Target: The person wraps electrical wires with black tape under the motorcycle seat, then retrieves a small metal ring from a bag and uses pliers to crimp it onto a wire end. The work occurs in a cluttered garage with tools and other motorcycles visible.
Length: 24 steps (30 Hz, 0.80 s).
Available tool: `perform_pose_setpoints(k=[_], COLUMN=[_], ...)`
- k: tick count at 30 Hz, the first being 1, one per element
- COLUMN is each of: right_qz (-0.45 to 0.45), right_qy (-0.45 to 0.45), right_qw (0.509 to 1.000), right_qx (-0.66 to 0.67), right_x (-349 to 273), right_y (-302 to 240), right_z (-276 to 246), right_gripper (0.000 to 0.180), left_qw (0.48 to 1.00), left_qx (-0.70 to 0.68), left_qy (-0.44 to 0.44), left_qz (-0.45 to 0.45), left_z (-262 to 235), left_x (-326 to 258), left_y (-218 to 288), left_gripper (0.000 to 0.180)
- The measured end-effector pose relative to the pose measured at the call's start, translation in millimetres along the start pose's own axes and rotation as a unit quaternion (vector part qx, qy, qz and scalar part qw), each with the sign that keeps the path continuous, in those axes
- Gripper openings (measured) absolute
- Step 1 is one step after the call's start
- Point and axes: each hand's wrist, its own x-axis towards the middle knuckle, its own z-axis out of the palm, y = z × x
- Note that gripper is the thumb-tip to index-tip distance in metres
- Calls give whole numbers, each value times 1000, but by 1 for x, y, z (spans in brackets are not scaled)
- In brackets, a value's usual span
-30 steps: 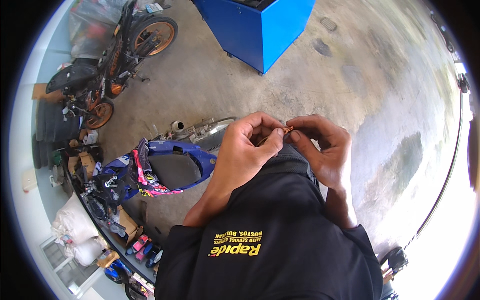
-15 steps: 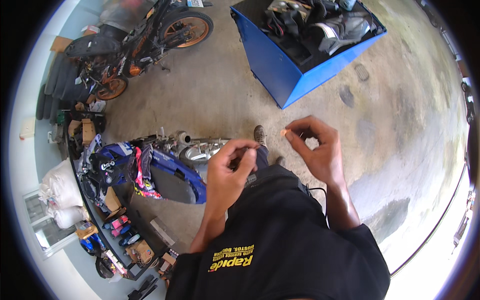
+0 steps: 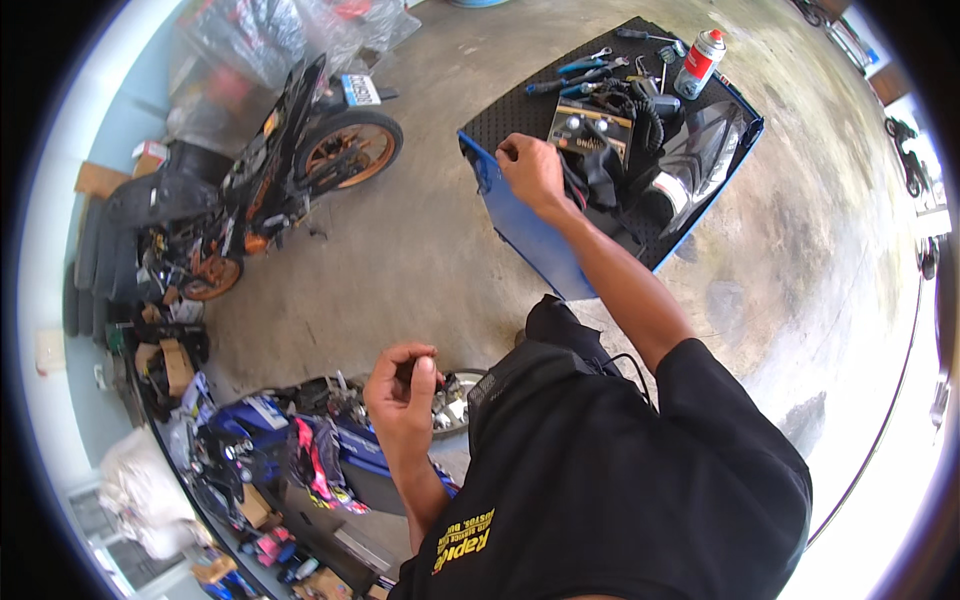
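Note:
My right hand (image 3: 532, 170) reaches out over the left corner of a blue cart (image 3: 540, 245) with a black ribbed top. Its fingers are curled down and closed near the top's edge; what they hold, if anything, is hidden. Just right of that hand lie a printed box (image 3: 600, 128) and black parts with a coiled cable (image 3: 652, 130). Lower down, my left hand (image 3: 403, 390) is held in the air with thumb and fingers closed in a pinch. Whatever sits between them is too small to name. Below and behind it is a blue motorcycle (image 3: 260, 420).
Pliers (image 3: 585, 66) and other hand tools lie at the cart's far side, beside a red-and-white spray can (image 3: 700, 64). A clear plastic cover (image 3: 712, 150) rests on its right. Another motorcycle with orange wheels (image 3: 345, 160) stands at left. Cluttered shelving with boxes (image 3: 175, 365) lines the wall.
My right hand has gone from in front of my body, where it pinched a small orange-brown piece, up to the cart. The left has moved down and left. The view has shifted towards the cart.

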Motion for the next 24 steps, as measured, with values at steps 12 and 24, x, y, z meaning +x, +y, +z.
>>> perform_pose_setpoints(k=[12,24], right_qz=[6,155], right_qy=[15,-122], right_qw=[977,943], right_qx=[-214,-267], right_x=[57,128], right_y=[34,-27], right_z=[40,13], right_gripper=[10,26], left_qw=[996,970], left_qx=[56,62], left_qy=[-61,-233], left_qz=[-34,-37], left_z=[49,43], left_x=[239,443], left_y=[14,33], left_gripper=[11,9])
